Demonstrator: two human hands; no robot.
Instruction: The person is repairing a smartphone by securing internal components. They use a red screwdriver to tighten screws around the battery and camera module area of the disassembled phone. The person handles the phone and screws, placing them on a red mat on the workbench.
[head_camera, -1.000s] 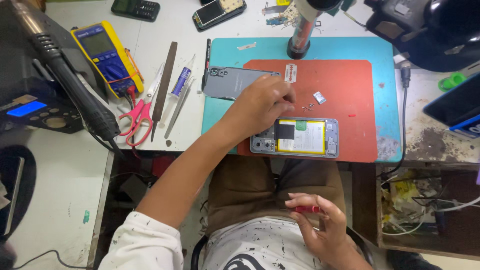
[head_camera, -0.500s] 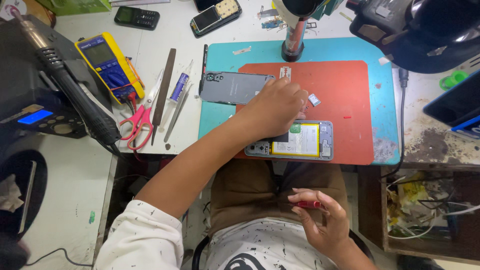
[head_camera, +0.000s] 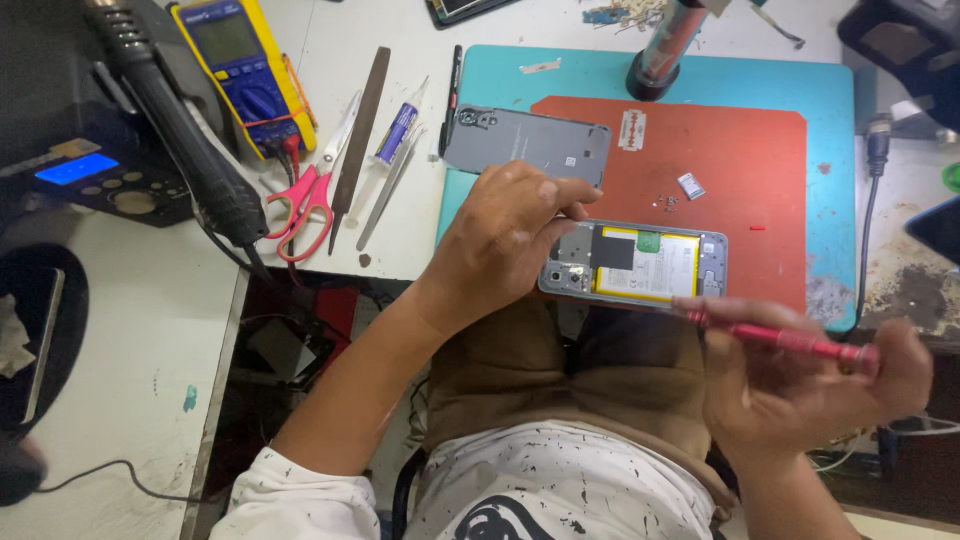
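**Opened phone steadied, red screwdriver held**

An opened phone (head_camera: 634, 263) is laid flat on the near edge of a red mat (head_camera: 740, 170), its back removed so that a yellow-framed battery and grey boards are exposed. The phone's camera end is gripped by the left hand (head_camera: 505, 240), the fingers curled over its upper edge and the thumb side pressed against its near edge. A slim red screwdriver (head_camera: 775, 337) is grasped in the right hand (head_camera: 800, 395), which is closed round the handle; the tip is pointed left and is seen just beside the phone's near edge. Whether the tip touches the phone cannot be told, as the hand and tool are blurred.

A grey back cover (head_camera: 527, 142) is lying just beyond the left hand, partly on the red mat and partly on a blue mat (head_camera: 830, 100) beneath it. A razor blade (head_camera: 631, 130), a few tiny screws (head_camera: 665, 203) and a small grey part (head_camera: 690, 185) are scattered on the red mat. On the white surface (head_camera: 330, 30) to the left are seen red-handled scissors (head_camera: 305, 205), tweezers (head_camera: 385, 195), a dark flat file (head_camera: 360, 135), a small tube (head_camera: 397, 133), a yellow multimeter (head_camera: 243, 70) and a black hot-air handle (head_camera: 180, 130).
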